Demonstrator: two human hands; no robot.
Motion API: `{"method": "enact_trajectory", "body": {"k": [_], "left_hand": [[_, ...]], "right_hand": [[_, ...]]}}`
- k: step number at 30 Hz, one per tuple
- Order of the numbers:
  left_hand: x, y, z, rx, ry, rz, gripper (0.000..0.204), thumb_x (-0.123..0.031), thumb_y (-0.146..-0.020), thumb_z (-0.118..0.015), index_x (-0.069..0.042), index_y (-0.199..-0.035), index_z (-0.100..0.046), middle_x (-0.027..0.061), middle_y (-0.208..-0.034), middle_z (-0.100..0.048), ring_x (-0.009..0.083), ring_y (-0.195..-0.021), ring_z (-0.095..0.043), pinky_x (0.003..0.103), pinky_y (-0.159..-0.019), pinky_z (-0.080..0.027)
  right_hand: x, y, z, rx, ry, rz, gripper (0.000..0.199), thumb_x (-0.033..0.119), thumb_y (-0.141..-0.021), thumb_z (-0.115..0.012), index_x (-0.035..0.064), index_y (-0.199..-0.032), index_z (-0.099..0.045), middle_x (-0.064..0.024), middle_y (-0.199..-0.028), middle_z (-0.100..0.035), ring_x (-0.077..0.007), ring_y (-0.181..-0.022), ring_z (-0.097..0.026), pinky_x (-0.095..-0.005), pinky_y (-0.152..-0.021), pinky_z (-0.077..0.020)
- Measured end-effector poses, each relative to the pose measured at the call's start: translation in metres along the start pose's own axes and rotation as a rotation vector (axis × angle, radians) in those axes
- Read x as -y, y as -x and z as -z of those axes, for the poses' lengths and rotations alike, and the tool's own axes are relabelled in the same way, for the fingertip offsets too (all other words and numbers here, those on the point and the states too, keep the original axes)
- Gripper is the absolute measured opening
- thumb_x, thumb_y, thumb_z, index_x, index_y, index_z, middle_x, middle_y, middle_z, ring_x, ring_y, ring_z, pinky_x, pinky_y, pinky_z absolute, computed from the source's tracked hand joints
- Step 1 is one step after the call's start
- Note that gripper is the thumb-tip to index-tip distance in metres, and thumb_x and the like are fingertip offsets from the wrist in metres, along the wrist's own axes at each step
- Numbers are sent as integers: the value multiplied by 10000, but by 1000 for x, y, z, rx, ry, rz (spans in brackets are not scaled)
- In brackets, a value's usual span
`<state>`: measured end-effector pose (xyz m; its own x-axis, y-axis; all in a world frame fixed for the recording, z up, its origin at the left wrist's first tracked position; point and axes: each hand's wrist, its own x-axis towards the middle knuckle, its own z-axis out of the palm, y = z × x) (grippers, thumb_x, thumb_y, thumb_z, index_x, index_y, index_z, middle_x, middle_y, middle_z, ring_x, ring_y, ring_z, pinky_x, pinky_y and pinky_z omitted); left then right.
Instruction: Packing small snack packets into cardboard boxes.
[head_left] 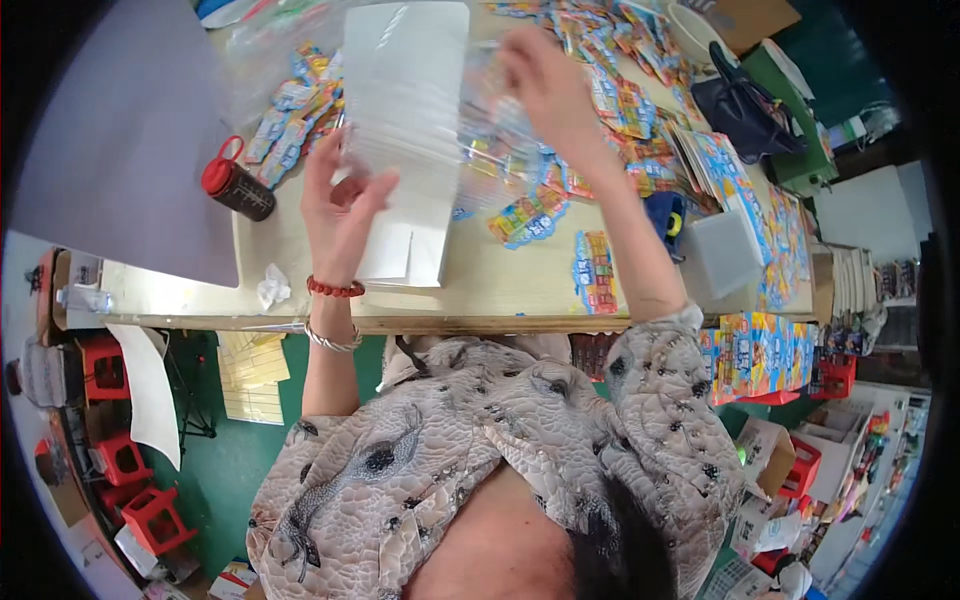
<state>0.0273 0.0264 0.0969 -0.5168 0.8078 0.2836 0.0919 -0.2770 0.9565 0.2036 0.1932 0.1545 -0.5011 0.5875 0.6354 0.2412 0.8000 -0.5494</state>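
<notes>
A long white board or flat carton [412, 150] lies before me, running away from the table's near edge. My left hand [345, 205] is at its left side, thumb and fingers apart and curved, with nothing visible in them. To its right, my right hand [550, 95] is raised and smeared by motion, so its grip cannot be made out. Beside and below that hand is a blurred clear plastic piece [495, 150]; whether the fingers touch it is unclear. Small colourful packets in strips [530, 215] lie under and around it, and another strip [595, 272] rests near the front edge.
A dark bottle with a red lid [238, 182] and crumpled tissue [273, 287] are on the left, by a large grey panel [120, 150]. On the right are a clear plastic box [722, 252], display cartons [715, 165] and a dark bag [745, 105]. Red stools [158, 518] stand below.
</notes>
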Motion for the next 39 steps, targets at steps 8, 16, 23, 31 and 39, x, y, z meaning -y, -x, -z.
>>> {"method": "enact_trajectory", "body": {"k": [8,16,23,31,39], "left_hand": [[51,55,39,-2,-1184,61,587,-274,-782,-709,-102,-1291,-474,118,-1167,-482,270,-917,-540,407,-785,-418],[65,24,-1,697,-1319,97,538,-424,-889,-545,-106,-1319,-486,167,-1459,-330,383,-1337,-314,510,-1067,-295],[119,34,28,1267,-1528,20,439,-397,-992,-297,-241,-1382,-422,81,-1528,-236,375,-1424,-90,613,-1105,-164],[93,25,53,761,-1427,370,427,-347,-941,-403,-221,-1348,-431,140,-1480,-295,457,-1314,-313,682,-943,-347],[38,28,-14,373,-731,-41,447,-98,-865,-614,-91,-1294,-489,139,-1292,-494,304,-1104,-548,384,-932,-431]], "right_hand": [[-44,25,-140,402,583,265,153,97,-835,-509,70,-984,-528,-141,-810,-653,-311,-766,-663,-443,-681,-512],[-55,52,-166,477,732,382,82,139,-799,-557,96,-867,-573,-74,-800,-651,-236,-744,-661,-382,-676,-494],[-58,66,-94,-19,240,391,206,94,-785,-614,59,-988,-606,-111,-922,-626,-268,-898,-605,-390,-762,-481],[-242,78,-23,-162,418,-268,558,359,-838,-647,-11,-1224,-488,-223,-1175,-544,-389,-1077,-527,-456,-888,-449],[-305,-36,-28,71,474,-394,684,543,-893,-485,-15,-1287,-464,-269,-1217,-550,-403,-1179,-496,-437,-951,-415]]}}
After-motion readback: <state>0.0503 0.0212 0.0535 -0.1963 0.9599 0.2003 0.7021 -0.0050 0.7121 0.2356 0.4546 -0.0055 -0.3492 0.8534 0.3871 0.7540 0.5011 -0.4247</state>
